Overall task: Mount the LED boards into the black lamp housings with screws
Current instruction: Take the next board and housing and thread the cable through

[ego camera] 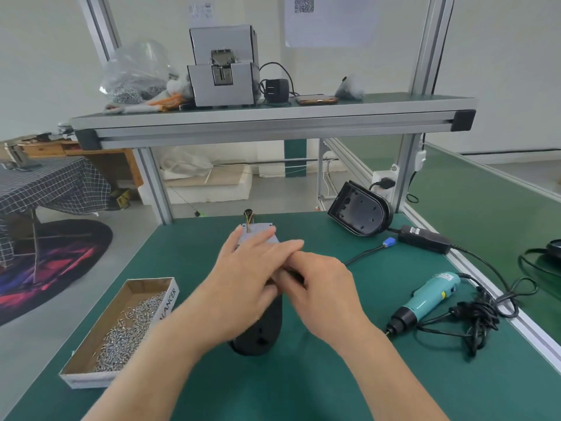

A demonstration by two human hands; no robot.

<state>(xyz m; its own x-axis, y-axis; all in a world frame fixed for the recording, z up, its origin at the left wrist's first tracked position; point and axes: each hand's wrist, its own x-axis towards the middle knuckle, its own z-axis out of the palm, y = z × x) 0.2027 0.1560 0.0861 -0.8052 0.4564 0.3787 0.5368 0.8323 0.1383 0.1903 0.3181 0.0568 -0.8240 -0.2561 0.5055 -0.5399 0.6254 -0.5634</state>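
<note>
The black lamp housing [261, 335] lies in the middle of the green table [303, 384], its long axis running near to far. Only its rounded near end shows below the hands. The grey LED board [258, 231] sits at its far end, with a bundle of wires rising from the board's far edge.

The left hand [252, 268] lies over the board and housing, its fingers [285, 246] straight and close together, laid flat as if pressing the board down. The right hand [324, 287] meets it from the right. Its fingers are curled in against the housing's right edge, and whether they pinch anything cannot be told.

The board is probably being seated, with no screw driven yet. The next move turns on two reaches. The cardboard box of screws [127, 323] stands near left, closer to the left hand. The teal electric screwdriver [425, 302] lies well to the right, bit pointing near and left, closer to the right hand.

A second black housing [359, 209] leans at the far right, hollow side showing.
</note>
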